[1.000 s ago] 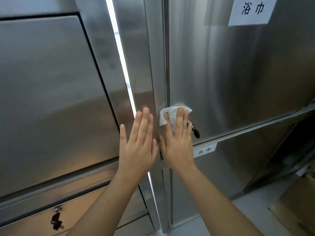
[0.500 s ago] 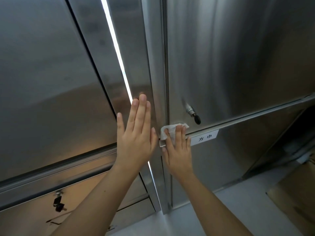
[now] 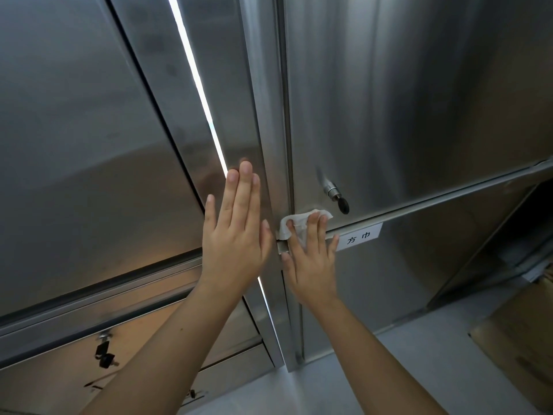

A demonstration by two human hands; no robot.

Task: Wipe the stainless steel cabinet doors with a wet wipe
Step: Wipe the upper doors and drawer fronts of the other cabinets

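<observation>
One white wipe point(image 3: 294, 224), crumpled, flat against the steel at the left end of the rail point(image 3: 434, 203) between two stacked doors: upper door point(image 3: 419, 100), lower door point(image 3: 404, 283). Pinned there under the straight, slightly spread fingers point(image 3: 312, 235) of the right hand point(image 3: 311, 262), no curl around it. At 9 o'clock, just beside, the left hand point(image 3: 236, 235), flat on the upright post point(image 3: 260, 115), fingers straight and close together, holding nothing. At 3 o'clock, near the little finger, one white label point(image 3: 359, 236). At 1 o'clock, near, one lock with a black key point(image 3: 338, 197). Toward 12 and 2 o'clock, broad bare steel up to the frame's edge. Past the post, one bright vertical gap point(image 3: 194, 85), then a third door point(image 3: 74, 160). Well apart at 7 o'clock, a second lock with keys point(image 3: 104, 354). At 6 o'clock, grey floor point(image 3: 374, 354); at 4 o'clock, one cardboard box point(image 3: 514, 363).
</observation>
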